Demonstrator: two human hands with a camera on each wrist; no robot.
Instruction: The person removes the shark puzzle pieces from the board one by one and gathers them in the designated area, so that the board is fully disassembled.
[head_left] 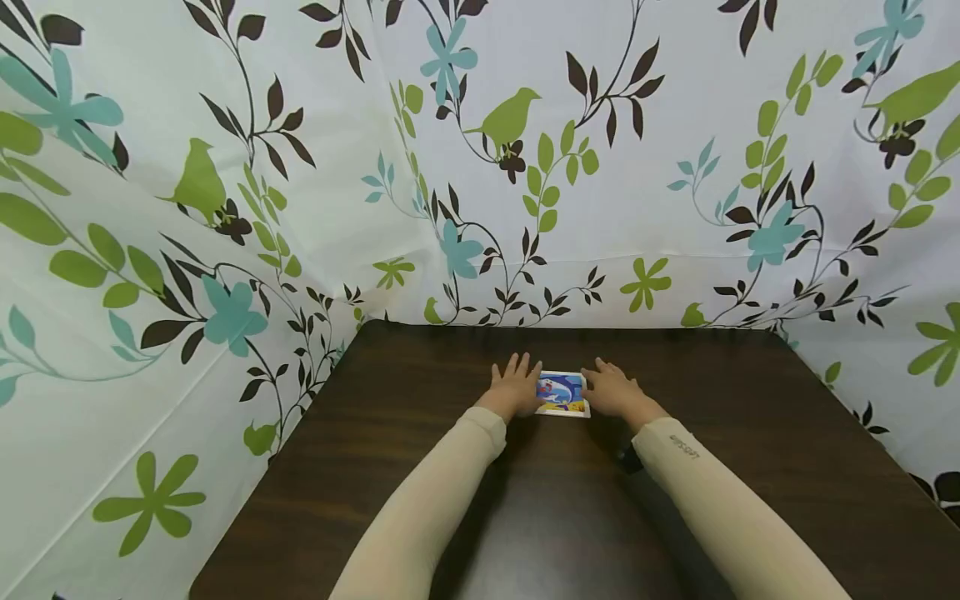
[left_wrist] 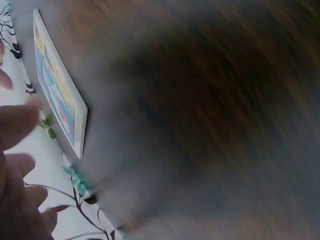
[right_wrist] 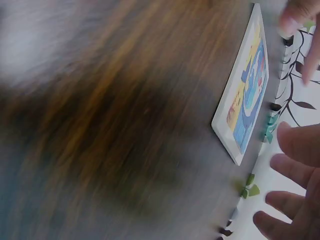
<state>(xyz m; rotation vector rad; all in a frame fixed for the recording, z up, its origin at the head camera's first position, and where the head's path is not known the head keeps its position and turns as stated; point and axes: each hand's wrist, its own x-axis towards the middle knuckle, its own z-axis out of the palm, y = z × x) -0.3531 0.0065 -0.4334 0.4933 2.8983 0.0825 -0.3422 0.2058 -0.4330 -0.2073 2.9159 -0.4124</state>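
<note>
A small flat picture board (head_left: 561, 393) with a white border lies on the dark table. Its bright print shows a blue sea animal over yellow, and the board's thin edge is visible in the left wrist view (left_wrist: 75, 107). At its left side my left hand (head_left: 514, 388) hovers with fingers spread. My right hand (head_left: 617, 392) is at its right side, fingers also extended. Both wrist views show gaps between the fingers and the board (right_wrist: 245, 95), so neither hand appears to hold it. Whether a fingertip touches its far side cannot be told.
The dark wooden table (head_left: 540, 517) stretches toward me and to both sides. Behind it and along the sides hangs a white cloth (head_left: 315, 208) printed with leaves, birds and flowers. Beige sleeves (head_left: 427, 508) cover both forearms.
</note>
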